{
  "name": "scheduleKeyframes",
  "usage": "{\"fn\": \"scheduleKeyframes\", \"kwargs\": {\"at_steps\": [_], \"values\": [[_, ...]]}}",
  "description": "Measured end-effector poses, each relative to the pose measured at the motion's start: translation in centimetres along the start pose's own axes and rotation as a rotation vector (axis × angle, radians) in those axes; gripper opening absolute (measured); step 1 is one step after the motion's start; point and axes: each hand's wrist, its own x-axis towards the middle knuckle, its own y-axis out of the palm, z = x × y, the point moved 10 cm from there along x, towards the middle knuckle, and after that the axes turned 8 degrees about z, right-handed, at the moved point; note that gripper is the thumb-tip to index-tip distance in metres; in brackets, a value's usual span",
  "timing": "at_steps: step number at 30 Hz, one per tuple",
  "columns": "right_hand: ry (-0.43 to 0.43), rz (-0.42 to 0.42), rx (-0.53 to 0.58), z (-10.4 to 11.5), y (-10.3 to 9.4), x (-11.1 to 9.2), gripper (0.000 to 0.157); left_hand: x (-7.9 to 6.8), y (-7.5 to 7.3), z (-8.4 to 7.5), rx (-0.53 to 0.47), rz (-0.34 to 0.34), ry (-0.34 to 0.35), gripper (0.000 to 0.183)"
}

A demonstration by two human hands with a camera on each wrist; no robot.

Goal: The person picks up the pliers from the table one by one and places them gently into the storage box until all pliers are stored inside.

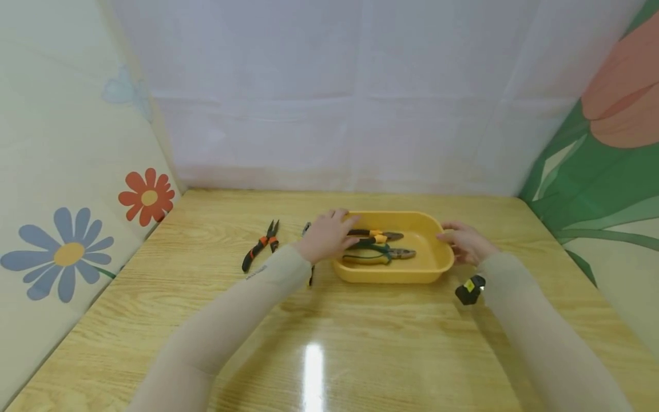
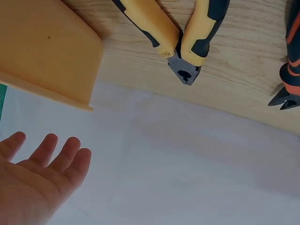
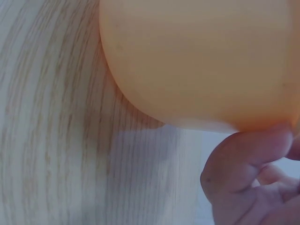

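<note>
A yellow plastic tray [image 1: 393, 277] stands on the table. It holds green-and-yellow pliers [image 1: 381, 256] and orange-and-black pliers [image 1: 383, 236]. My left hand [image 1: 328, 233] is over the tray's left end with fingers spread; in the left wrist view this hand [image 2: 44, 178] appears apart from the tray wall [image 2: 47, 51]. At the right end, my right hand [image 1: 467, 243] holds the rim, and the right wrist view shows a digit of that hand [image 3: 253, 164] against the tray edge [image 3: 201, 70]. Yellow-and-black pliers [image 2: 185, 70] lie left of the tray, partly hidden by my left arm in the head view.
Black-and-orange long-nose pliers [image 1: 261, 246] lie farther left on the wooden table [image 1: 391, 343]. A small black object with a yellow label [image 1: 470, 290] sits by my right wrist. Behind the table hangs a white cloth [image 1: 360, 114], with flower-printed panels at both sides.
</note>
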Motion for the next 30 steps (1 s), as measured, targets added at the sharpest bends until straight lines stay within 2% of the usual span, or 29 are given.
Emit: {"fn": "scheduleKeyframes", "kwargs": {"at_steps": [4,11,14,23,30], "values": [[-0.005,0.001,0.002,-0.1,0.0,0.1,0.060,-0.7,-0.1,0.7,-0.009,-0.048,-0.008,0.056],[0.011,-0.010,0.005,-0.2,-0.1,0.2,0.060,-1.7,0.0,1.4,-0.049,-0.048,-0.024,0.057],[0.008,-0.014,-0.001,-0.2,-0.1,0.1,0.060,-2.3,-0.2,1.5,-0.043,-0.075,-0.025,0.057],[0.007,0.002,0.010,-0.2,0.0,0.2,0.061,-4.6,-1.5,1.7,-0.035,-0.234,0.017,0.057],[0.010,-0.005,0.001,-0.3,-0.1,0.1,0.062,-5.3,-1.0,2.6,-0.055,-0.193,-0.026,0.060]]}}
